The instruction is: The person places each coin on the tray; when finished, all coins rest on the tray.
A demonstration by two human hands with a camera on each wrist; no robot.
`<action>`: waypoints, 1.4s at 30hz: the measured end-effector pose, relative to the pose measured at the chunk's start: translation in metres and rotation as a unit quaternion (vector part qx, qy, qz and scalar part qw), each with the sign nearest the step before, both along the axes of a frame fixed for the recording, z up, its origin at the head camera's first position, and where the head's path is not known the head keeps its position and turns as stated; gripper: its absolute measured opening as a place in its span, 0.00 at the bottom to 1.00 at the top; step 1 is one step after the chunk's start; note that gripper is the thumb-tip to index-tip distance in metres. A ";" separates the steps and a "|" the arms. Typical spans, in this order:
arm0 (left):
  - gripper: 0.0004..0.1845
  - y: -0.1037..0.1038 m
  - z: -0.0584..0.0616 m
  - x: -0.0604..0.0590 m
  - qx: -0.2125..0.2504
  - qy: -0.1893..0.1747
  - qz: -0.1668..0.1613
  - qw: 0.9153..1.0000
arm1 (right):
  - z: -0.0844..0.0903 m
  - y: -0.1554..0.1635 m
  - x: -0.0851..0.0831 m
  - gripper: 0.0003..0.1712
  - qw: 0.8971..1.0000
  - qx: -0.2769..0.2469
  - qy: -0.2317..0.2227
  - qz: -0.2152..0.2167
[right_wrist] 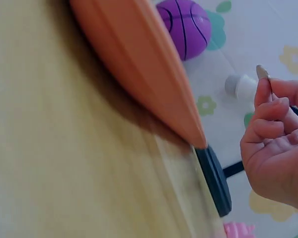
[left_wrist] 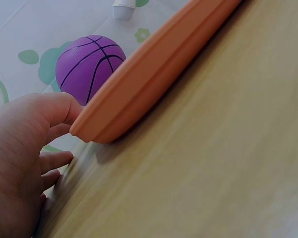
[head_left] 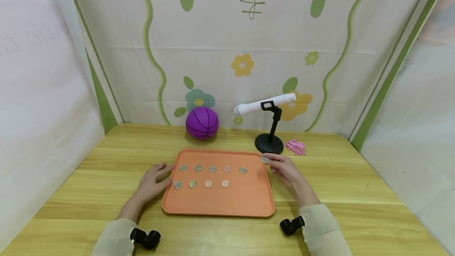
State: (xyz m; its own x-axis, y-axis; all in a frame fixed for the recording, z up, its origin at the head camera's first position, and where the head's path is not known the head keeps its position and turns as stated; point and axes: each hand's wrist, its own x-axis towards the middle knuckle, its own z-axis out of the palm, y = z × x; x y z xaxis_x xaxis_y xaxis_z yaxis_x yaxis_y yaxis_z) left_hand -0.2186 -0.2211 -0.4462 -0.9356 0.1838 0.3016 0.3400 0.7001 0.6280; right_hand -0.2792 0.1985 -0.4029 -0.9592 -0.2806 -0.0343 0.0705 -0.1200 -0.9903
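An orange tray [head_left: 245, 200] lies on the table with several coins in two rows, some silvery, some coppery. The back row ends at a silvery coin [head_left: 243, 170]; a coppery coin [head_left: 225, 183] ends the front row. Over the tray's back right corner, my right hand [head_left: 285, 169] pinches a silvery coin [right_wrist: 262, 72] between thumb and finger, with the other fingers curled in the right wrist view. On the opposite side, my left hand [head_left: 152, 181] rests with loosely bent fingers, its fingertips at the tray's left rim.
Behind the tray sits a purple basketball [head_left: 202, 123]. A white microphone [head_left: 264, 104] is clipped on a black stand [head_left: 269, 143] near the back right corner. Beside its base is a small pink toy [head_left: 296, 147]. A printed curtain [head_left: 220, 31] hangs behind the wooden table [head_left: 355, 192].
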 end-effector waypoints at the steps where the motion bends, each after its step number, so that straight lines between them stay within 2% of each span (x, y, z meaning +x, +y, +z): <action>1: 0.24 0.000 0.000 0.000 -0.001 0.002 0.001 1.000 | 0.001 -0.003 0.002 0.20 1.000 -0.002 -0.005 0.001; 12: 0.23 0.000 0.000 0.000 -0.002 0.009 0.001 1.000 | -0.001 -0.041 0.024 0.23 0.998 0.016 -0.061 -0.014; 16: 0.24 0.001 0.002 -0.001 -0.002 0.005 0.001 1.000 | -0.005 -0.051 0.030 0.22 0.997 0.019 -0.071 -0.014; 22: 0.24 0.000 0.001 -0.001 -0.010 0.003 0.002 1.000 | -0.014 -0.058 0.036 0.20 0.995 0.054 -0.079 -0.013; 36: 0.24 0.001 0.001 -0.001 -0.005 -0.003 0.002 1.000 | -0.027 -0.064 0.038 0.14 0.986 0.157 -0.041 -0.037; 42: 0.23 0.000 0.002 0.000 -0.008 0.001 0.002 1.000 | -0.027 -0.066 0.039 0.11 0.984 0.169 -0.032 -0.044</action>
